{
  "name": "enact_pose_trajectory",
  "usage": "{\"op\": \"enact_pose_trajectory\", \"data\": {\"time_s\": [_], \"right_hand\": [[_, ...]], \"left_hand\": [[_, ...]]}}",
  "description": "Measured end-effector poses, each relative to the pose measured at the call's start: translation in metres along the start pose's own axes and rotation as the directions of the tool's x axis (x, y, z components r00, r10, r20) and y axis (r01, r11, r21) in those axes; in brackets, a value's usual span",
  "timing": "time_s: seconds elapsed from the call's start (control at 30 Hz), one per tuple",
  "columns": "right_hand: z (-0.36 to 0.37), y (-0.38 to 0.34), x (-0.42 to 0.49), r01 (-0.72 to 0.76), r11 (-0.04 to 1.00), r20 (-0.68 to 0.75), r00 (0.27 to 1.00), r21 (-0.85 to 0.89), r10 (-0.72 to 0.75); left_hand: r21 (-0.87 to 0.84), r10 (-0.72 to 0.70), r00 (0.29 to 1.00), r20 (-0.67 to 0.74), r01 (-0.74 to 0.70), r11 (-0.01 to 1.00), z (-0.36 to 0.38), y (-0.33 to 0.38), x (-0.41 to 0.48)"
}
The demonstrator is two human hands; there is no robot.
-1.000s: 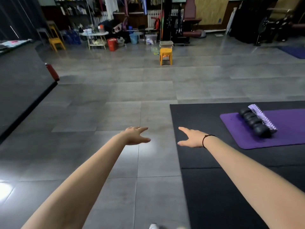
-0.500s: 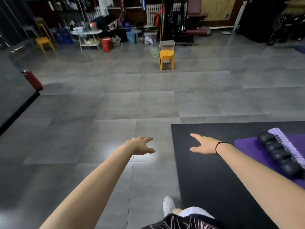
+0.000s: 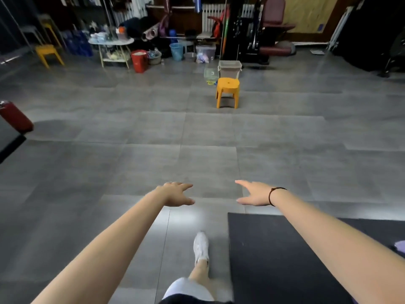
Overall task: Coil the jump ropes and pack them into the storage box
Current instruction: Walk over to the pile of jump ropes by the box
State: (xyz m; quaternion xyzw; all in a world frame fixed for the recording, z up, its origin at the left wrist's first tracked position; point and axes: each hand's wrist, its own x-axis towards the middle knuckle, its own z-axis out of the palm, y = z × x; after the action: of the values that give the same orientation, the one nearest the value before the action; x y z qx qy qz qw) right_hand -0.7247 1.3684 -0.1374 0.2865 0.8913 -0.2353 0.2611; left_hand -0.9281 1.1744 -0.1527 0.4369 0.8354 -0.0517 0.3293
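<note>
purple mat (image 3: 400, 246) cut by right edge, far clutter (image 3: 151, 32) blurred

A bin (image 3: 229, 68) stands behind the stool (image 3: 228, 91), mat (image 3: 274, 249) lower right.

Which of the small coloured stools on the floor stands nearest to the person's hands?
The orange stool, out in the middle of the floor, straight ahead of the person. The yellow stool stands farther back, at the far left.
</note>
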Motion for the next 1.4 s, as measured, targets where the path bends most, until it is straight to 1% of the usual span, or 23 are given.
{"op": "enact_pose_trajectory", "data": {"time_s": [0.1, 0.17, 0.27, 0.33, 0.43, 0.57, 0.63, 0.7, 0.8, 0.93, 1.07, 1.17, 1.23, 1.3, 1.4], "right_hand": [[-0.078, 0.011, 0.081, -0.018, 1.0, -0.019, 1.0, -0.016, 0.018], [-0.13, 0.018, 0.128, -0.018, 1.0, -0.035, 0.999, -0.016, 0.018], [-0.199, 0.03, 0.188, -0.02, 0.999, -0.057, 0.998, 0.038, 0.022], [-0.234, 0.042, 0.227, -0.029, 0.997, -0.051, 0.998, 0.078, 0.033], [-0.281, 0.069, 0.299, -0.069, 0.989, -0.024, 0.997, 0.13, 0.073], [-0.35, 0.108, 0.413, -0.092, 0.988, -0.007, 0.996, 0.125, 0.093], [-0.395, 0.127, 0.471, -0.102, 0.986, -0.022, 0.994, 0.135, 0.106], [-0.445, 0.145, 0.525, -0.11, 0.983, -0.022, 0.993, 0.148, 0.114], [-0.518, 0.161, 0.592, -0.118, 0.986, -0.001, 0.993, 0.121, 0.119], [-0.613, 0.166, 0.677, -0.094, 0.992, 0.007, 0.996, 0.086, 0.094], [-0.673, 0.161, 0.768, -0.06, 0.994, 0.019, 0.998, 0.093, 0.058], [-0.698, 0.156, 0.847, -0.031, 0.994, 0.024, 0.999, 0.103, 0.029], [-0.719, 0.153, 0.901, -0.021, 0.993, 0.026, 1.0, 0.119, 0.018], [-0.75, 0.153, 0.947, -0.024, 0.991, 0.042, 0.999, 0.13, 0.018], [-0.817, 0.163, 1.001, -0.072, 0.989, 0.047, 0.997, 0.129, 0.066]], "left_hand": [[-0.007, 0.006, 0.999, -0.032, -0.006, 1.0, -0.079, -0.014, 0.089], [-0.033, 0.012, 1.0, -0.015, -0.013, 0.999, -0.131, -0.021, 0.141], [-0.033, 0.041, 0.999, 0.009, -0.041, 0.999, -0.203, -0.019, 0.212], [-0.013, 0.06, 0.998, 0.014, -0.06, 0.998, -0.241, -0.014, 0.256], [0.02, 0.078, 0.994, 0.07, -0.08, 0.997, -0.286, -0.006, 0.333], [0.064, 0.092, 0.99, 0.106, -0.099, 0.993, -0.348, 0.001, 0.455], [0.08, 0.089, 0.991, 0.097, -0.097, 0.992, -0.388, 0.003, 0.515], [0.05, 0.076, 0.993, 0.086, -0.08, 0.996, -0.434, 0.001, 0.57], [0.009, 0.048, 0.996, 0.071, -0.049, 0.999, -0.501, -0.005, 0.638], [-0.053, 0.031, 0.998, 0.05, -0.028, 0.998, -0.58, -0.017, 0.718], [-0.087, 0.014, 0.997, 0.075, -0.007, 0.996, -0.636, -0.036, 0.805], [-0.06, 0.016, 0.989, 0.146, -0.007, 0.998, -0.673, -0.055, 0.884], [0.001, 0.012, 0.983, 0.182, -0.012, 1.0, -0.708, -0.073, 0.941], [0.052, 0.007, 0.985, 0.173, -0.016, 0.999, -0.754, -0.095, 0.997], [0.042, 0.003, 0.989, 0.145, -0.009, 0.999, -0.841, -0.122, 1.065]]}}
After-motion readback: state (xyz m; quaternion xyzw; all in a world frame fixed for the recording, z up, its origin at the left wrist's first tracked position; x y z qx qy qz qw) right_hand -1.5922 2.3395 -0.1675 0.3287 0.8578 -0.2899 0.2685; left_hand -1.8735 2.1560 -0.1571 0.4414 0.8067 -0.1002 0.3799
